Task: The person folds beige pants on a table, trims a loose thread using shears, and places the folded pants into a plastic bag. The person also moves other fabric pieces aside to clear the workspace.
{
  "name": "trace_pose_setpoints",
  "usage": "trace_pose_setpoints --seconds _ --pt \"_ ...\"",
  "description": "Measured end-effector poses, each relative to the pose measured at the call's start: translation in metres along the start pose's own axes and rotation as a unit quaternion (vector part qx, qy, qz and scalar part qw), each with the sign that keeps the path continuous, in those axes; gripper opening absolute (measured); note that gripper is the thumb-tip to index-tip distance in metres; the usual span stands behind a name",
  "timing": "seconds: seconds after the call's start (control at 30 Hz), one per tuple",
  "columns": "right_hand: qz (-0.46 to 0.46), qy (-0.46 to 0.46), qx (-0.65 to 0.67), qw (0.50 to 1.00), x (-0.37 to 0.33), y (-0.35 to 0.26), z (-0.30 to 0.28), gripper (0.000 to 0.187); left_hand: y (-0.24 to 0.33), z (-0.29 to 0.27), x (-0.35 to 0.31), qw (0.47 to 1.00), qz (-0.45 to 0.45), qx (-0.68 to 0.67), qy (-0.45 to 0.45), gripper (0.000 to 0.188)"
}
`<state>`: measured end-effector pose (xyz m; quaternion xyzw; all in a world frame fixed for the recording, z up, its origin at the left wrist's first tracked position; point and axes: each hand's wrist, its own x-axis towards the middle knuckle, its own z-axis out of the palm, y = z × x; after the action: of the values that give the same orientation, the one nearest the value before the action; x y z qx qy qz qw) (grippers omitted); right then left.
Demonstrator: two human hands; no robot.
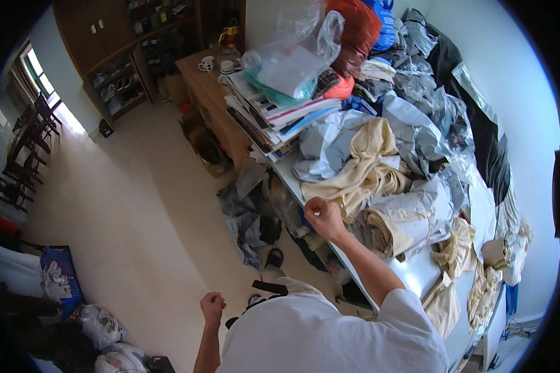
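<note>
My right hand [323, 219] is raised over the near edge of the white table [424, 273], its fingers curled into a pinch. A tiny pale spot shows between thumb and fingers; I cannot tell what it is. Just beyond this hand lies a crumpled cream cloth [361, 171]. To its right is a rolled bundle of cream cloth [389, 229], partly wrapped in pale grey plastic. Low at my left side, away from the table, my left hand [213, 306] hangs with fingers curled in, and nothing shows in it.
Stacked papers [270, 118] topped with plastic bags stand at the table's far left, beside a wooden table [208, 93] with cups. Grey plastic bags [417, 81] heap up behind. By my feet are crumpled grey bags [252, 233] and a cardboard box [214, 163]. More bags [102, 326] lie lower left.
</note>
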<state>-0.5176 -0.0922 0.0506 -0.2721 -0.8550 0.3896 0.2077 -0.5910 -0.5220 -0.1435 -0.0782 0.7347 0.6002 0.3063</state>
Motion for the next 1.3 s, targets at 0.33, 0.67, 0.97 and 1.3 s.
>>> trace_pose_setpoints --seconds 0.33,0.67,0.97,1.3 --pt "-0.052 0.256 -0.148 0.954 0.260 -0.006 -0.014 0.064 0.084 0.067 0.098 0.998 0.010 0.062 -0.026 0.011" --pt "0.059 0.302 -0.023 0.951 0.343 0.023 0.002 0.045 0.159 0.046 0.247 0.982 0.077 0.119 -0.128 0.010" --pt "0.008 0.451 0.002 0.893 0.265 -0.057 0.133 0.017 0.201 -0.109 0.427 0.948 0.163 0.206 -0.178 0.010" --pt "0.206 0.018 0.090 0.974 0.433 -0.145 0.417 0.016 0.393 -0.208 0.599 0.980 0.154 0.081 -0.094 0.012"
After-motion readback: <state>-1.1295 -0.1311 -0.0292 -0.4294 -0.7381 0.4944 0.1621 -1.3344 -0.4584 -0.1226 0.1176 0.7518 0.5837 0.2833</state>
